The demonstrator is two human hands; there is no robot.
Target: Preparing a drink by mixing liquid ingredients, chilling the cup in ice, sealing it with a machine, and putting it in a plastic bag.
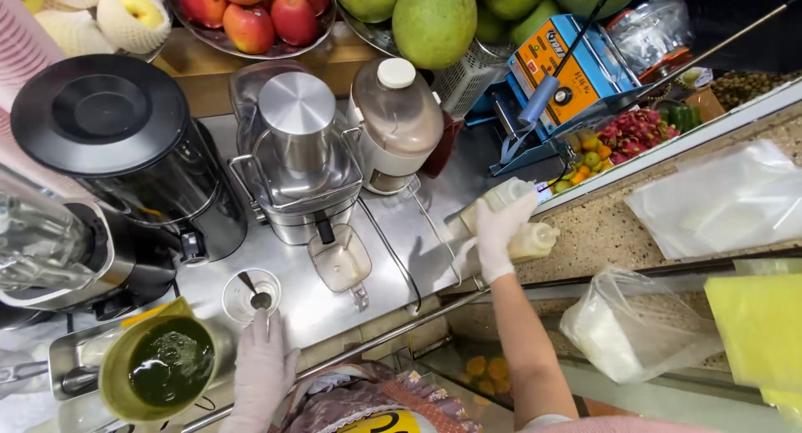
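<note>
Both hands gloved in white. Left hand (pixel 266 362) rests on the steel worktop (pixel 393 232) w/ fingers loosely together, tips touching the near side of a clear plastic cup (pixel 251 294); it isn't wrapped round the cup, so grip holds nothing. A metal spoon (pixel 253 292) stands in the cup. Just left of that hand sits a green jug (pixel 160 368) of dark green juice, foam on top.

Right hand (pixel 499 229) reaches out over the far right of the worktop, grip clamped on a pale squeeze bottle (pixel 499 197) w/ yellowish liquid, lying tilted nearly flat. A 2nd squeeze bottle (pixel 535 239) lies just beside it under the wrist, touching or nearly so; can't tell if the hand holds it too.

Behind the cup: steel juicer (pixel 298 153) w/ clear spout cup (pixel 340 260) in front, black-lidded blender (pixel 109 120) to the left, capped jug (pixel 396 116) of brownish liquid to the right. Blue-orange sealing machine (pixel 568 74) farther right. Apples (pixel 255 11) and green mangoes (pixel 434 15) in bowls at the back. Clear bags (pixel 635 324) lie on the stone ledge at right.
</note>
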